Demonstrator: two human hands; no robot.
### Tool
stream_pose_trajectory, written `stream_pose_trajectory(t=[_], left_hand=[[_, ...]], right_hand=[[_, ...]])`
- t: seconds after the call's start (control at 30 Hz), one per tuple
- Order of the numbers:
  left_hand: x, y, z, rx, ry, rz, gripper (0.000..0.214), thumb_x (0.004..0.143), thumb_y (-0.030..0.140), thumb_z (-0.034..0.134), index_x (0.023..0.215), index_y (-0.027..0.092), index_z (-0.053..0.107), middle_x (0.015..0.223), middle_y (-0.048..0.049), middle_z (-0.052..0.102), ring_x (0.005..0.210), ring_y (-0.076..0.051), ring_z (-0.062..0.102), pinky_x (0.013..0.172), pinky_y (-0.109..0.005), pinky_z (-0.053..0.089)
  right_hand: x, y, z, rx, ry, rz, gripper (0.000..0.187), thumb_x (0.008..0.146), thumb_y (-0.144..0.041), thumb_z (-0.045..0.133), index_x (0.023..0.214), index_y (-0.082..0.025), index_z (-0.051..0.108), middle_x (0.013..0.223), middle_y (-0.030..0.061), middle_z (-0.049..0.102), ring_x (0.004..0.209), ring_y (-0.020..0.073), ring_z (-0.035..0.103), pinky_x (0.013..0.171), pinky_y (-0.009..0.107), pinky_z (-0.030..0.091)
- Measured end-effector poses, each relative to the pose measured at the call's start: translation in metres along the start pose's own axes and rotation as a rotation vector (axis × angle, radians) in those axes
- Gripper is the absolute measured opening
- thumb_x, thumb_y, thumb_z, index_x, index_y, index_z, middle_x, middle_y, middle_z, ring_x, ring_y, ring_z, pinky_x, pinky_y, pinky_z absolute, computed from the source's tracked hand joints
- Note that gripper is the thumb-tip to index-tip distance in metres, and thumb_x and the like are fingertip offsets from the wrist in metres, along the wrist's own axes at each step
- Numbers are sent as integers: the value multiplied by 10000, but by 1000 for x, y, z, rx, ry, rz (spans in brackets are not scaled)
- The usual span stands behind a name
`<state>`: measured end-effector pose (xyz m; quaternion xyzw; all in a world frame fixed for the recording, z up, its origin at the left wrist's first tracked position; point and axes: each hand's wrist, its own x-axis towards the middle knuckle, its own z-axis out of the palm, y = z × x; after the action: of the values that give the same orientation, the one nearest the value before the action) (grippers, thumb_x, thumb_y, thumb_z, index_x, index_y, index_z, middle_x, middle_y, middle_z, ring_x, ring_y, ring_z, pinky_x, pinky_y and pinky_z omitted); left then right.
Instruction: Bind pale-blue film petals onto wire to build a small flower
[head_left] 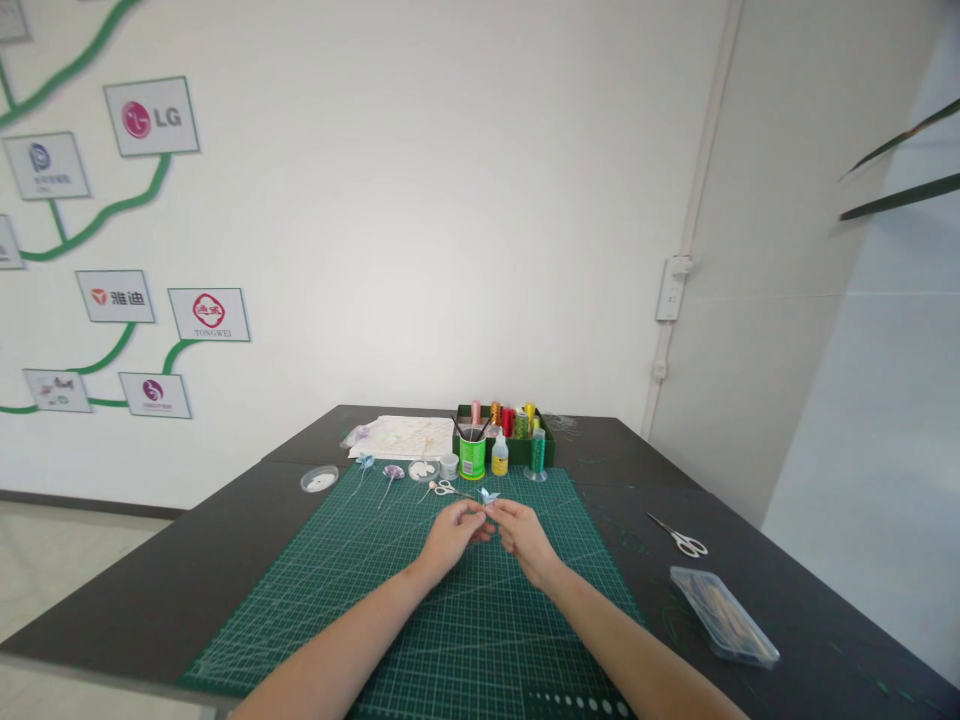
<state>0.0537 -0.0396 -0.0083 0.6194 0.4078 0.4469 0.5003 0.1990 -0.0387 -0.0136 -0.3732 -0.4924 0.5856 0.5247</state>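
Observation:
Above the green cutting mat (337, 600), my two hands meet around a small pale blue artificial flower (488, 496). My left hand (454, 530) pinches low at its base, where the stem is too small to make out. From the other side my right hand (523, 535) holds it with thumb and index finger closed. White-handled scissors (445, 488) lie just beyond my left hand, beside a small pinkish flower (432, 486). Farther left on the mat rest a purple flower (393, 472) and a blue flower (365, 462), both on thin stems.
A green box (551, 450) of thread spools stands at the back, behind a green can (472, 458), a glue bottle (500, 455) and a green spool (538, 452). White paper (397, 437) lies back left. At right are scissors (686, 544) and a plastic case (724, 615).

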Motion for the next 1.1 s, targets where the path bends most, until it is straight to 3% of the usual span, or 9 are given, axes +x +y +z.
stream_pose_trajectory(t=[0.13, 0.47, 1.1], left_hand=[[2, -2, -2, -19, -24, -28, 490, 734, 591, 596, 888, 129, 653, 814, -92, 740, 743, -197, 691, 685, -292, 487], [1, -1, -4, -42, -29, 11, 424, 712, 552, 650, 783, 135, 679, 768, -70, 743, 707, -191, 679, 662, -279, 493], [1, 1, -4, -88, -6, 25, 401, 664, 507, 711, 767, 120, 679, 726, -72, 740, 695, -203, 686, 712, -305, 515]], right_hand=[[1, 1, -1, -6, -8, -7, 400, 637, -507, 735, 734, -147, 588, 448, -111, 324, 385, 28, 177, 381, 208, 105], [1, 2, -3, -9, -14, -3, 366, 661, -479, 735, 706, -142, 599, 424, -108, 332, 375, 25, 177, 373, 207, 103], [2, 2, -2, -3, -4, 12, 364, 666, -464, 732, 766, -140, 601, 437, -109, 343, 375, 22, 194, 376, 202, 104]])
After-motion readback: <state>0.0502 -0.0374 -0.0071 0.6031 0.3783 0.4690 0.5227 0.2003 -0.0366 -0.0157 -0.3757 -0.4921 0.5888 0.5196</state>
